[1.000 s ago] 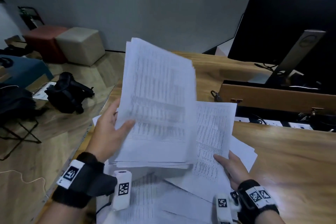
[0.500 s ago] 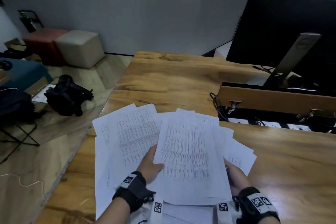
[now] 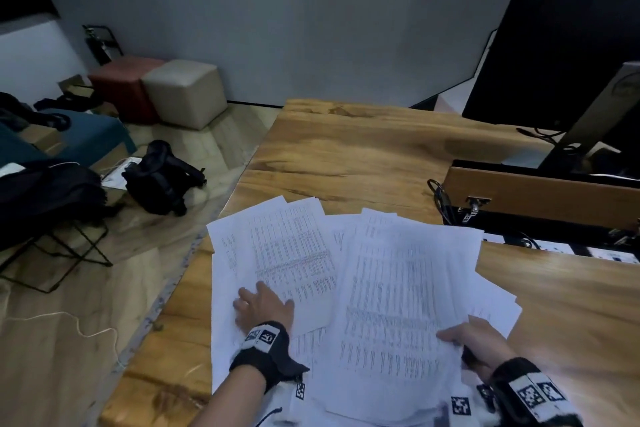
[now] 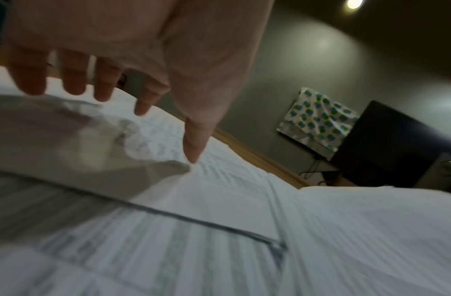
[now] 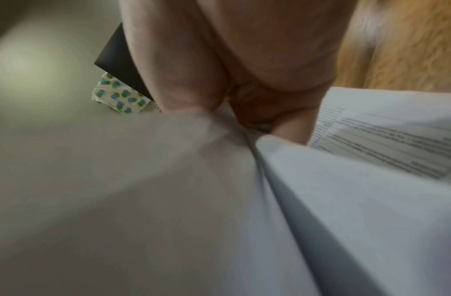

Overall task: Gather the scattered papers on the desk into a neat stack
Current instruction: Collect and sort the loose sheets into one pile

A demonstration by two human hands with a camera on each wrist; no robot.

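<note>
White printed papers lie fanned out over the near part of the wooden desk (image 3: 346, 149). A loose group of sheets (image 3: 287, 246) sits on the left and a thicker bundle (image 3: 398, 288) overlaps it on the right. My left hand (image 3: 263, 305) lies flat on the left sheets; its straight, spread fingers (image 4: 105, 86) are just above the paper in the left wrist view. At the bundle's near right edge my right hand (image 3: 467, 340) pinches the sheets, with its thumb (image 5: 178, 80) on top. More sheets (image 3: 498, 305) stick out beneath on the right.
A black monitor (image 3: 561, 45) and a wooden cable box (image 3: 536, 194) with cords stand at the back right. The desk's left edge (image 3: 207, 243) runs close to the left sheets. On the floor beyond it are a black bag (image 3: 159, 177) and two cube stools (image 3: 183, 90).
The bundle my left hand held upright has come down onto the desk. My left hand let it go and moved left onto the other sheets. My right hand now grips the bundle's edge.
</note>
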